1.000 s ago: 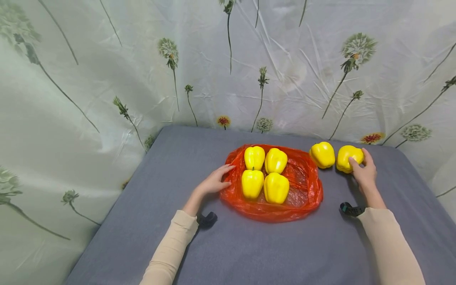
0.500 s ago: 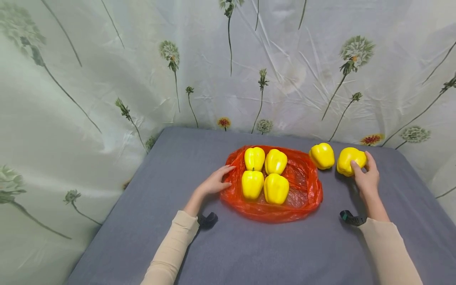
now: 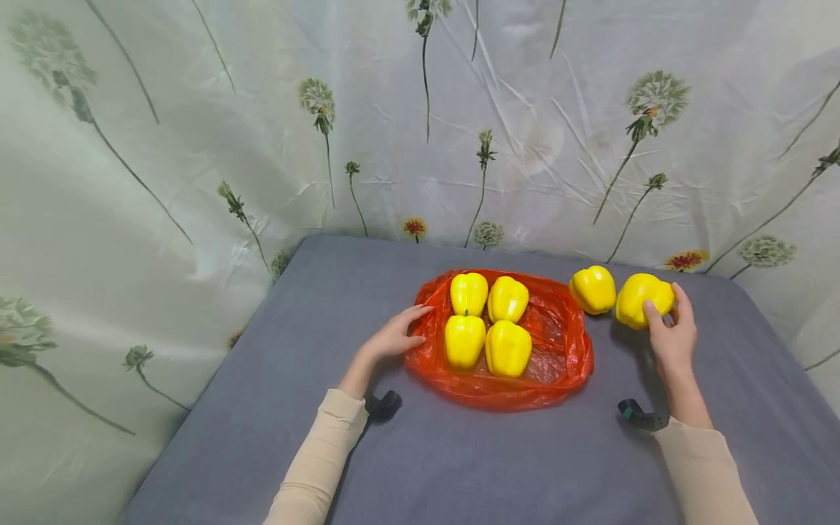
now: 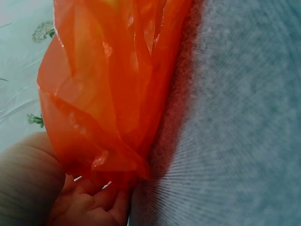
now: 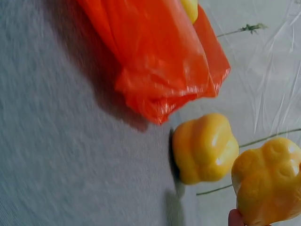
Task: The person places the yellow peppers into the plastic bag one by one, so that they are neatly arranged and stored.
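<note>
In the head view my right hand (image 3: pixel 674 339) grips a yellow bell pepper (image 3: pixel 643 300) between thumb and fingers. The right wrist view shows this pepper (image 5: pixel 268 183) raised off the table, with one fingertip visible at its lower edge. Beside it, another yellow bell pepper (image 3: pixel 593 289) lies on the table next to the bag. My left hand (image 3: pixel 392 335) rests against the left rim of a red plastic bag (image 3: pixel 502 397), thumb and fingers spread; the bag partly hides those fingers in the left wrist view. Several yellow bell peppers (image 3: pixel 465 340) stand in the bag's left part.
A grey cloth (image 3: pixel 315 306) covers the table. Behind it hangs a pale curtain (image 3: pixel 394 109) printed with dandelions. Black wrist straps (image 3: pixel 383 406) stick out below both forearms. Bare red plastic shows in the bag's right part.
My right hand has lifted the bell pepper off the table and tilted it slightly. The left hand, the bag and the other peppers have stayed in place.
</note>
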Demonstrator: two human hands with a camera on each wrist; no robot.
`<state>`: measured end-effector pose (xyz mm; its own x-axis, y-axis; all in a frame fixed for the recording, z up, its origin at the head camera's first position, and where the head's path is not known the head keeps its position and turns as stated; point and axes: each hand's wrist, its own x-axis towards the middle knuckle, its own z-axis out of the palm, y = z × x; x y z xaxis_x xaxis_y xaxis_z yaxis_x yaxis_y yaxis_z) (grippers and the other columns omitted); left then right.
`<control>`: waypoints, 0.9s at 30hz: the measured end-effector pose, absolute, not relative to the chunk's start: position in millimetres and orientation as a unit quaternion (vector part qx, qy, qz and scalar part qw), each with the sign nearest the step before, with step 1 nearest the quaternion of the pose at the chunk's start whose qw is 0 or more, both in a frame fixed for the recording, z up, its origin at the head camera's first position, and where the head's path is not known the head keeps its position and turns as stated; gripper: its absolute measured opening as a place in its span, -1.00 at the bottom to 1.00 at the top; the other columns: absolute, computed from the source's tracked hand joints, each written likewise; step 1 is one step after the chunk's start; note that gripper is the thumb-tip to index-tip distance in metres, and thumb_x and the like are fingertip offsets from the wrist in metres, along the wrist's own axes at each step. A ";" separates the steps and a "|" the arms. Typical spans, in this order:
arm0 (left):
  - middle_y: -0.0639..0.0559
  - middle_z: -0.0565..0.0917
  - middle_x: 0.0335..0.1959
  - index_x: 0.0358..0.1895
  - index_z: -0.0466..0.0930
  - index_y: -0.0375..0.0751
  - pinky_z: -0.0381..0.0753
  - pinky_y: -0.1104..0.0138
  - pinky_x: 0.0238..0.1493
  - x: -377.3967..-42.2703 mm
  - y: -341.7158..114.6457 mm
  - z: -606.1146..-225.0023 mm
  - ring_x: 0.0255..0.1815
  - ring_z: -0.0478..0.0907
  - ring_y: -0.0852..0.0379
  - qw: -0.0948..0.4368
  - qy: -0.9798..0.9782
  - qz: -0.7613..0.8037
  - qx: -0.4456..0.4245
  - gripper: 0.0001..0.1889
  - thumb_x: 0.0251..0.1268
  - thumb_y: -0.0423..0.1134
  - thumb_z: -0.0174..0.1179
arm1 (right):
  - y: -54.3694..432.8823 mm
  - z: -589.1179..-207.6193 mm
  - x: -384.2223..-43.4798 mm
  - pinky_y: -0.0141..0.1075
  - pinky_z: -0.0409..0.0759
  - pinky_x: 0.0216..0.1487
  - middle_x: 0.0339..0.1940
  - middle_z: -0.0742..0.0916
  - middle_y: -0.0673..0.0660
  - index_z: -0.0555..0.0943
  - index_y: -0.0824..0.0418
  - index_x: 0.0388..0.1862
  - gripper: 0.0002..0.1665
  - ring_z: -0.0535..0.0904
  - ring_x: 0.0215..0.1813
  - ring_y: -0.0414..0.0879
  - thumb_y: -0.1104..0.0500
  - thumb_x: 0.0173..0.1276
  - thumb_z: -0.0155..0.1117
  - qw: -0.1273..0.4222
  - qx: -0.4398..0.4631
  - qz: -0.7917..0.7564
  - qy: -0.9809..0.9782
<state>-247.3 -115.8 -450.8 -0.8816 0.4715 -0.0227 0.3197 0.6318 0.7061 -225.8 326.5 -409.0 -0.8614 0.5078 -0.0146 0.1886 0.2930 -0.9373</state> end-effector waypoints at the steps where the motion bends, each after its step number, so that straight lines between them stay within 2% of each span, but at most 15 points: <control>1: -0.28 0.16 0.46 0.40 0.18 -0.23 0.15 -0.08 0.44 -246.9 -116.0 -451.1 0.47 0.11 -0.23 0.102 0.897 0.369 0.221 -0.36 0.25 -0.32 0.13 | 324.9 -409.6 -224.9 -0.77 0.38 -0.20 0.53 0.17 0.15 -0.03 -0.24 0.49 -0.28 0.26 0.44 0.15 0.00 0.43 -0.05 0.146 -0.217 0.557 -0.788; 7: -0.28 0.16 0.45 0.40 0.19 -0.23 0.15 -0.08 0.44 -245.0 -116.1 -452.8 0.47 0.11 -0.23 0.108 0.897 0.370 0.218 -0.37 0.25 -0.31 0.12 | 317.7 -412.6 -220.5 -0.84 0.32 -0.29 0.53 0.18 0.18 0.01 -0.18 0.50 -0.28 0.25 0.45 0.13 0.07 0.42 -0.01 0.158 -0.198 0.580 -0.774; 15: -0.26 0.14 0.47 0.41 0.17 -0.21 0.15 -0.08 0.44 -248.5 -115.0 -451.2 0.48 0.08 -0.22 0.109 0.893 0.379 0.217 -0.36 0.26 -0.30 0.12 | 312.2 -407.2 -221.2 -0.83 0.36 -0.25 0.50 0.23 0.19 0.07 -0.18 0.48 -0.29 0.36 0.28 -0.07 0.09 0.41 0.03 0.181 -0.186 0.593 -0.762; 21: -0.27 0.15 0.46 0.41 0.18 -0.23 0.13 -0.08 0.45 -248.6 -115.5 -449.6 0.49 0.08 -0.22 0.107 0.894 0.380 0.214 -0.36 0.24 -0.31 0.13 | 301.2 -402.3 -223.1 -0.82 0.37 -0.23 0.48 0.26 0.22 0.05 -0.18 0.48 -0.29 0.39 0.23 -0.14 0.06 0.41 0.03 0.175 -0.164 0.580 -0.778; 27: -0.25 0.15 0.47 0.41 0.18 -0.21 0.14 -0.08 0.45 -246.5 -114.7 -449.7 0.49 0.08 -0.20 0.114 0.894 0.379 0.210 -0.36 0.25 -0.29 0.13 | 288.6 -402.3 -221.6 -0.83 0.37 -0.20 0.45 0.30 0.25 0.06 -0.10 0.49 -0.27 0.41 0.12 -0.25 0.09 0.40 0.06 0.161 -0.129 0.578 -0.789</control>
